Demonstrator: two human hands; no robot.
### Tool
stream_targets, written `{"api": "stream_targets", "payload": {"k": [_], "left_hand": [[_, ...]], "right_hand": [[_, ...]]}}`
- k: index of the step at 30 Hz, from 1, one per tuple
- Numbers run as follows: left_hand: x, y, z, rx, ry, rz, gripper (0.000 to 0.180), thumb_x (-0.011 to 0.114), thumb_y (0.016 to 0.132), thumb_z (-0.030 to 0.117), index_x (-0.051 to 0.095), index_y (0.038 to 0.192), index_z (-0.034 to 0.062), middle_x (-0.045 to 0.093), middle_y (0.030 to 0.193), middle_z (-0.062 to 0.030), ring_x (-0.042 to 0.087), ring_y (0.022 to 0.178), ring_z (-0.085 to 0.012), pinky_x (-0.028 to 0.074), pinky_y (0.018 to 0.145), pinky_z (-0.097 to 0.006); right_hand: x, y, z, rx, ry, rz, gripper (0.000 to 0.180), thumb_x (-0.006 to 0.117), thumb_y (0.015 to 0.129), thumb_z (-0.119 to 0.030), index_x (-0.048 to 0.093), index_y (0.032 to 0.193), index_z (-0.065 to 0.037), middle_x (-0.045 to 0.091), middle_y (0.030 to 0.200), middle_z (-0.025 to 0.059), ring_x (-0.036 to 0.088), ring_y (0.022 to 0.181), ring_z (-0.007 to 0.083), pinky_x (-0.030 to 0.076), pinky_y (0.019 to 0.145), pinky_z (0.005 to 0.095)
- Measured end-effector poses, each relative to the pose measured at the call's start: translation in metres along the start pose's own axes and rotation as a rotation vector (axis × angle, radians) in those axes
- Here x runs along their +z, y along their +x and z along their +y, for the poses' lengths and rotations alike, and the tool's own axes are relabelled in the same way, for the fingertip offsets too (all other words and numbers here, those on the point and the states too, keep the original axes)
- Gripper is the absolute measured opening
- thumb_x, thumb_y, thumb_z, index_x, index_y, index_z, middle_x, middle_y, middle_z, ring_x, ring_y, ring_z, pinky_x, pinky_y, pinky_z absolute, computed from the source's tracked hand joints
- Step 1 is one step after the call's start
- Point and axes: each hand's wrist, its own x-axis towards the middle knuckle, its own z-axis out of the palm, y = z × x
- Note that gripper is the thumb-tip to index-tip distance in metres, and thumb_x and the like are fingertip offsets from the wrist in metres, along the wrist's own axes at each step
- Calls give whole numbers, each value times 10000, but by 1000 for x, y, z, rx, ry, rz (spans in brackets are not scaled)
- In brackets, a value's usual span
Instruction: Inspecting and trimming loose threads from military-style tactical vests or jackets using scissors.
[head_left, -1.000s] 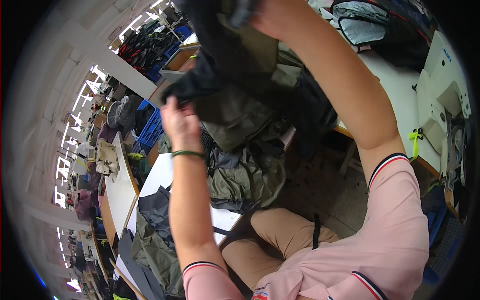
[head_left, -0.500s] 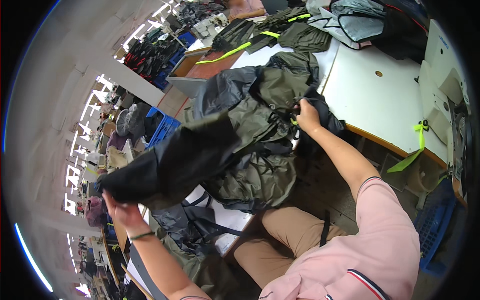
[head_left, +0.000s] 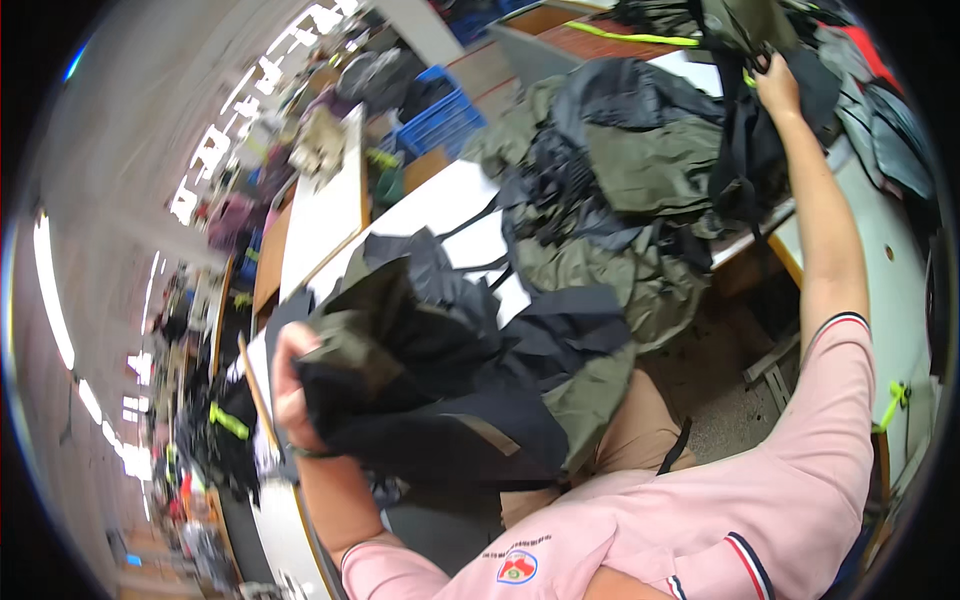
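My left hand [head_left: 297, 390] is closed on the edge of a black and olive sewn fabric piece [head_left: 450, 430], which hangs folded over my lap. Far off to the right, my right hand [head_left: 778, 85] is raised and closed round another olive and black fabric piece [head_left: 745, 150] with dark straps dangling from it; a bit of yellow-green shows by the fingers. Between the hands, a crumpled heap of olive and dark grey thin fabric [head_left: 650, 160] with black straps covers much of the white table [head_left: 470, 240]. Whether the two held pieces are joined cannot be seen.
A blue plastic crate [head_left: 440, 118] stands beyond the table. Silvery-lined fabric [head_left: 890, 130] lies at the far right. A yellow-green strip [head_left: 630, 37] crosses a reddish board at the back, and another yellow-green ribbon [head_left: 892, 405] hangs near the right table edge.
My view has turned left. My right hand has lifted its fabric up and away to the right. My left hand has drawn its black piece nearer, over my lap.
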Motion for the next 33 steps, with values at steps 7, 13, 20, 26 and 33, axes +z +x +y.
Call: {"api": "stream_targets", "payload": {"k": [7, 13, 20, 26, 33], "left_hand": [[-46, -75, -35, -12, -229, 42, 361, 714, 776, 138, 453, 995, 17, 612, 895, -141, 624, 800, -213, 520, 685, -300], [-69, -78, -63, 185, -551, -440, 447, 841, 725, 217, 504, 938, 15, 594, 846, -159, 606, 775, -289, 483, 646, -358], [39, -76, -26, -137, 695, -302, 216, 706, 760, 38, 605, 950, 25, 641, 873, -121, 651, 821, -256, 514, 724, -347], [94, -125, -111, -163, 689, -327, 433, 672, 823, 97, 517, 1223, 41, 572, 1129, -206, 600, 986, -401, 498, 859, -409], [31, -160, -159, -242, 304, 38, 414, 747, 787, 73, 578, 1162, 27, 586, 1179, -77, 588, 1006, -177, 462, 896, -323]], "right_hand": [[-27, -162, -149, -35, 723, -430, 201, 711, 850, -164, 617, 949, -16, 701, 914, 112, 665, 843, 197, 502, 768, 323], [-103, -325, -288, 33, 1300, -1250, 284, 762, 796, -42, 583, 1012, 1, 676, 990, 75, 634, 880, 105, 530, 803, 276], [-165, -315, -384, -89, 1627, -1670, 509, 836, 748, -159, 590, 1161, 9, 570, 1029, 52, 628, 860, 109, 510, 738, 250], [-162, -338, -366, -609, 782, -1486, 348, 792, 710, -56, 526, 921, 21, 657, 880, 107, 629, 791, 168, 500, 708, 319], [-195, -317, -258, -85, 961, -1102, 186, 659, 772, -1, 537, 909, -30, 593, 889, 34, 560, 820, 116, 474, 766, 261]]}}
